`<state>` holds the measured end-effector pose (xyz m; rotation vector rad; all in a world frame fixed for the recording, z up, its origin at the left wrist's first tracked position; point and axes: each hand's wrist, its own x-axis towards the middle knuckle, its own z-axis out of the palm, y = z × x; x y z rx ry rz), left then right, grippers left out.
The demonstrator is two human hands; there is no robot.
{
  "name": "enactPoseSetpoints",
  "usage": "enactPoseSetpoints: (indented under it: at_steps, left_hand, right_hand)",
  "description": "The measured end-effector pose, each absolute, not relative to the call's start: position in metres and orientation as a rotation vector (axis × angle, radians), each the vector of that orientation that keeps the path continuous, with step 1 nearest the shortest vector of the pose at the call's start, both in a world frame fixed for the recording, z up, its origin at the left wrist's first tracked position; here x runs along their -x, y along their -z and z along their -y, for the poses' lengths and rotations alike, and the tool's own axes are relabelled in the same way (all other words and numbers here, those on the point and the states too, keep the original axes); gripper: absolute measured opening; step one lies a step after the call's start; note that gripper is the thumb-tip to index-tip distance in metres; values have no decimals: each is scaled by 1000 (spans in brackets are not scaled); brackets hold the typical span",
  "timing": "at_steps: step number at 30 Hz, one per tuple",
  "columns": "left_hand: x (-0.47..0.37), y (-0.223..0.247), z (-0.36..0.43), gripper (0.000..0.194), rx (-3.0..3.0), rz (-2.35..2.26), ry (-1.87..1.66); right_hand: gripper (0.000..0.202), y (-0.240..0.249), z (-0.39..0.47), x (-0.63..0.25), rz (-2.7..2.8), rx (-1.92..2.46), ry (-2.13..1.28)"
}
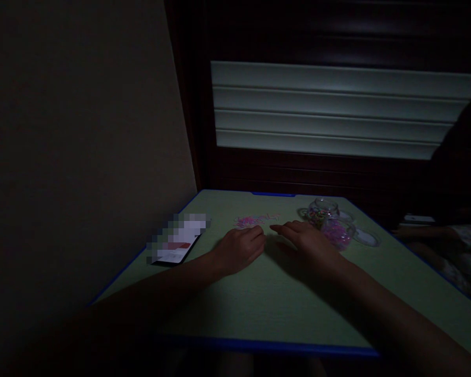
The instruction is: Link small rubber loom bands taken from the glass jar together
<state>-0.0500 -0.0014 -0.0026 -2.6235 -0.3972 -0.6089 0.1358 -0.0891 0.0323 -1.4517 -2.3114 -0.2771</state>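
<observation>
My left hand (pixel 241 250) rests low over the pale green table with its fingers curled closed; what they hold, if anything, is hidden. Just beyond it lies a loose pile of tiny pink and whitish pieces (pixel 251 221), too small and dim to name. My right hand (pixel 312 246) is a short gap to the right, palm down, fingers stretched out and holding nothing visible. Close behind that hand stands a clear jar of pink pieces (pixel 340 234). A second clear jar (pixel 325 205), with multicoloured pieces, is behind it.
A phone (pixel 176 254) with a lit, partly blurred screen lies near the left edge of the table (pixel 259 309). A clear round lid (pixel 368 237) is right of the jars. A wall (pixel 102 131) borders the left side. Part of another person (pixel 443 246) shows at far right.
</observation>
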Motion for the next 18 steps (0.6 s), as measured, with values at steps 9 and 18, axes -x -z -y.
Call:
enactPoseSetpoints:
  at_steps: [9,18]
  left_hand:
    - [50,0,2,24,2673,307,569]
    - [50,0,2,25,2678,290,581]
  right_hand:
    - [18,-32,88,-137,2416,1439,288]
    - [19,-34,88,-138,2452,1425,316]
